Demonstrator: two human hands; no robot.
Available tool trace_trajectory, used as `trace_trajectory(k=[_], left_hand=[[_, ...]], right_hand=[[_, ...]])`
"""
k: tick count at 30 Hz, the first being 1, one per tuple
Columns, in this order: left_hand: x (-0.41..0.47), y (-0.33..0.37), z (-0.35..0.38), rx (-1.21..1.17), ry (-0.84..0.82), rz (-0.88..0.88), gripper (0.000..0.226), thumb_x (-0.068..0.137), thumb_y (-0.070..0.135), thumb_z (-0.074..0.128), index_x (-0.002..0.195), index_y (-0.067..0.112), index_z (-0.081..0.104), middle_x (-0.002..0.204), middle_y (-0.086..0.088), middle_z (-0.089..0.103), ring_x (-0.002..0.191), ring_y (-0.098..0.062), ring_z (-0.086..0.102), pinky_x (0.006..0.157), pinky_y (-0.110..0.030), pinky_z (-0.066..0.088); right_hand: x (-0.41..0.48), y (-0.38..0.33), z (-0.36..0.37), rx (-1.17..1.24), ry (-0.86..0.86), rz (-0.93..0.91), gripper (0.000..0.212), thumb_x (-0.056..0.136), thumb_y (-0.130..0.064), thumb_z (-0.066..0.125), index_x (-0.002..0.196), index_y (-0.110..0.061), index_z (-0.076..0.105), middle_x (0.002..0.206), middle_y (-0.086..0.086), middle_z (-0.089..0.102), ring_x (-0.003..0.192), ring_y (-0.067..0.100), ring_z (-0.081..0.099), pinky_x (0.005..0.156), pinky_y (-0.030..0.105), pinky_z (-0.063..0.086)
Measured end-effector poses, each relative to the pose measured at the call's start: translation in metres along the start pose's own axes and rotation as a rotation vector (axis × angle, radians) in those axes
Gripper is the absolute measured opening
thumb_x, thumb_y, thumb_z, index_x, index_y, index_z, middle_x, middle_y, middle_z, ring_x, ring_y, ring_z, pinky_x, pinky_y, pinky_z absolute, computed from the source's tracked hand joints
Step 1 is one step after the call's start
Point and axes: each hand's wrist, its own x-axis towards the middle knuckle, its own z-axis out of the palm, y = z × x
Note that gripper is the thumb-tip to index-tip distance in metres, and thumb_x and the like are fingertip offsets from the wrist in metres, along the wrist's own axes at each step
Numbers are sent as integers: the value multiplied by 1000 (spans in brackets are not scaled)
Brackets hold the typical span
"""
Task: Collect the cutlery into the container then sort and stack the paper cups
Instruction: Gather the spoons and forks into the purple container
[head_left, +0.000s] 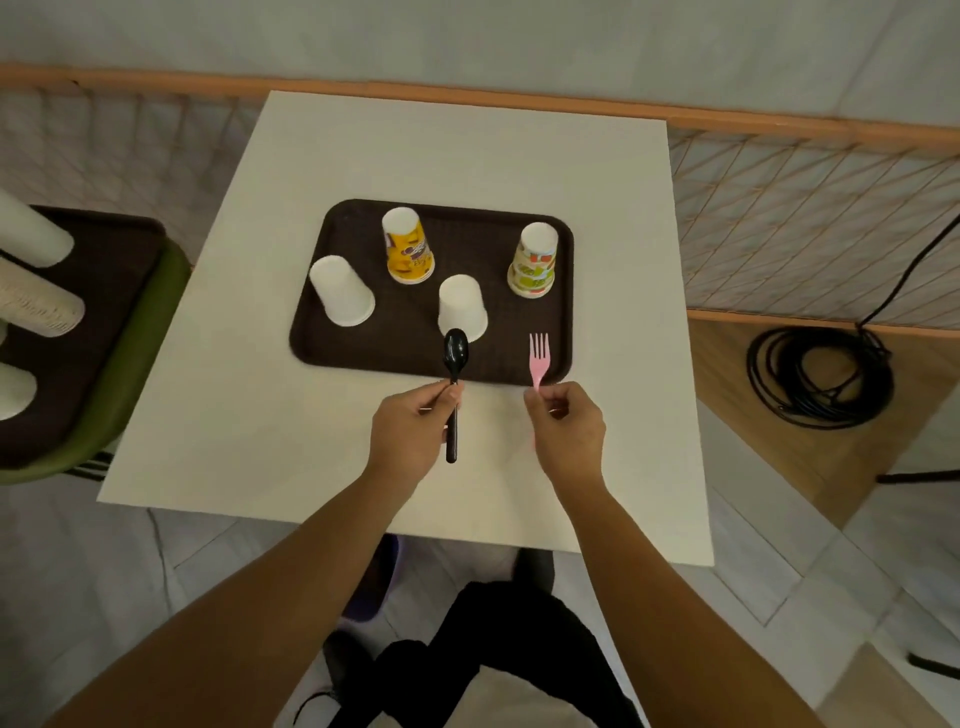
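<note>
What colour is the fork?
Pink. The fork in the right hand shows best in the head view, tines pointing toward the brown tray.

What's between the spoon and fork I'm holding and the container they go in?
Cannot tell: no cutlery container shows in this view. The left hand holds the black spoon, the right hand the pink fork, both clear of the cups.

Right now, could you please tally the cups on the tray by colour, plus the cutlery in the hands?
White cups: 2
Yellow cups: 1
Green-patterned cups: 1
Black spoons: 1
Pink forks: 1
Total: 6
</note>
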Motion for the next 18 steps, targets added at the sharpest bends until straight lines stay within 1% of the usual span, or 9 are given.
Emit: trace_trajectory(k=[3,5,7,9,11,12,14,16,18], left_hand=[[-18,-16,-54,64,-27,36,22,95,36,70,109,23,80,82,12,75,79,-9,71,84,-38,62],[-31,-28,-93,128,-45,66,20,95,40,67,104,27,80,82,14,74,78,-7,70,84,-33,60],[-43,-43,-131,191,-45,104,18,96,42,65,99,31,80,79,16,72,69,-4,65,74,-21,56],[-56,-60,-166,231,-36,124,15,98,38,63,98,36,78,77,21,71,64,1,61,64,-9,46],[-66,-79,-196,218,-23,101,16,100,31,61,101,36,76,76,21,71,66,4,61,63,-5,43],[-71,-90,-210,216,-16,76,18,101,28,59,102,34,75,78,19,70,67,3,62,64,-7,43],[-79,-110,-232,244,2,27,20,103,28,55,106,28,75,82,13,68,70,-4,60,68,-19,45],[-88,-129,-250,302,25,-14,24,104,28,52,109,20,73,89,1,67,79,-15,60,72,-29,45],[-97,-147,-263,318,67,-63,23,104,27,51,109,16,71,100,-4,67,90,-20,63,76,-30,46]], right_hand=[[-48,-8,33,18,-55,-23,16,94,-35,71,83,-25,65,73,-11,66,67,9,63,60,15,49],[-83,-12,57,36,-101,-55,20,95,-36,68,82,-21,64,70,-7,68,63,10,64,61,19,53],[-117,-15,80,53,-178,-79,21,98,-37,65,86,-20,63,68,-2,70,59,11,64,60,21,54],[-149,-13,102,55,-279,-85,19,99,-37,65,90,-20,64,68,1,71,53,13,61,53,24,53],[-177,-8,121,18,-343,-72,19,99,-38,64,93,-20,64,66,3,70,51,12,58,51,27,51],[-190,-4,129,1,-362,-61,19,100,-38,63,94,-20,64,65,4,68,51,11,56,52,27,49],[-212,6,141,-27,-400,-38,20,101,-35,61,93,-18,63,64,4,65,53,11,54,56,30,48],[-230,16,150,-96,-444,-23,19,101,-32,61,91,-16,62,72,9,66,60,21,59,62,39,51],[-243,29,157,-172,-480,-5,15,101,-26,61,93,-14,62,79,15,68,71,35,65,70,46,55]])
